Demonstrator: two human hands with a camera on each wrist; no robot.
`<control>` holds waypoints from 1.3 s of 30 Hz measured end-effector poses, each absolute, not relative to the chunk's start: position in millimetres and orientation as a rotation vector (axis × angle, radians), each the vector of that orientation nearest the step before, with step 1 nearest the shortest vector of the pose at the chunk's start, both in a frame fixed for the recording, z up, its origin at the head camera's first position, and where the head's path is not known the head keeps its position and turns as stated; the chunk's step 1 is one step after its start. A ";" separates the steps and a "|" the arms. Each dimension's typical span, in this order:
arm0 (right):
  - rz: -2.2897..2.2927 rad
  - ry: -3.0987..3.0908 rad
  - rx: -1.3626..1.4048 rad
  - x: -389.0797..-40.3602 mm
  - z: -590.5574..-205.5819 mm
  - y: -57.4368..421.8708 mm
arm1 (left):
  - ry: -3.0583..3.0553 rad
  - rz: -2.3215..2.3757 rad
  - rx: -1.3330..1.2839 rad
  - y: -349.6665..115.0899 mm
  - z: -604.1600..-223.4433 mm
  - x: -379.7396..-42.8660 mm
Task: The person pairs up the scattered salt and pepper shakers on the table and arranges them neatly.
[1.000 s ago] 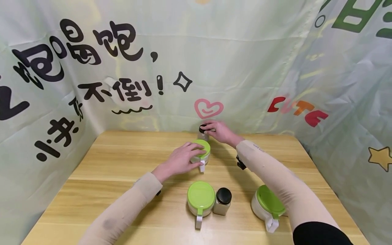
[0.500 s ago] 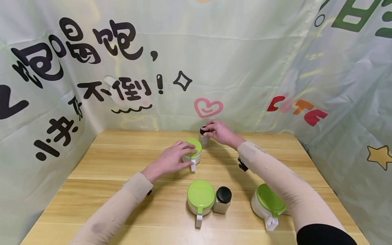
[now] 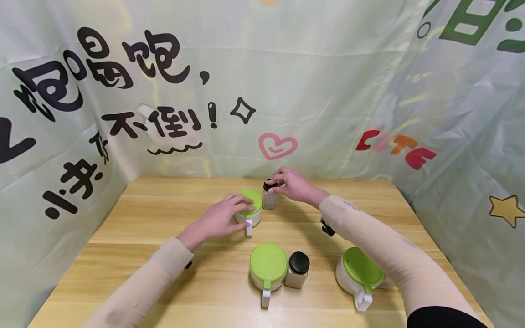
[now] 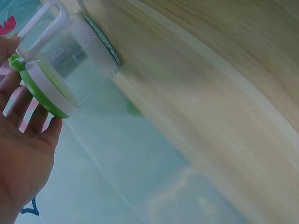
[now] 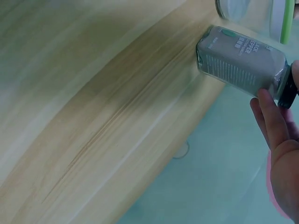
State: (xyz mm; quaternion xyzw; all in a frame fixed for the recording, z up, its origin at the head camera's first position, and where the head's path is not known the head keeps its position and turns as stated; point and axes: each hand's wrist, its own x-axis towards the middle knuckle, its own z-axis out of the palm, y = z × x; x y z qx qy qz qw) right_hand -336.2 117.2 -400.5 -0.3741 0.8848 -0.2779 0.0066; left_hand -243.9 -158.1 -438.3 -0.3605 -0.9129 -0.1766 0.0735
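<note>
My left hand (image 3: pixel 217 219) holds a clear seasoning jar (image 3: pixel 256 218) by its green lid, fingers over the top and thumb by the white handle. In the left wrist view the jar (image 4: pixel 74 53) has its base at the tabletop. Just to its right, my right hand (image 3: pixel 294 187) pinches a pepper bottle (image 3: pixel 270 200) at its black cap. The right wrist view shows this square glass bottle (image 5: pixel 240 60) with printed lettering and grey-brown contents. Jar and bottle stand close together near the back of the table.
Nearer on the wooden table (image 3: pixel 164 214) stand a second green-lidded jar (image 3: pixel 268 264) and a black-capped bottle (image 3: pixel 297 273) side by side. Another green-lidded jar (image 3: pixel 357 278) is at the right, partly under the right sleeve. A printed cloth (image 3: pixel 328 91) encloses the table's back and sides.
My left hand has shifted the jar leftward along the table. My right hand has brought the pepper bottle from behind the jar to beside it, nearer to me. The front jars and bottle stay put.
</note>
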 end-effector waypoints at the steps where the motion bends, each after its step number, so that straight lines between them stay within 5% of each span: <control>1: -0.860 2.764 -1.181 -334.8 -400.9 116.4 | -2.740 -0.541 -1.084 -159.7 -438.7 -242.3; 39: -0.623 2.592 -1.616 -288.0 -389.0 91.8 | -2.648 -0.667 -1.118 -203.4 -447.5 -197.6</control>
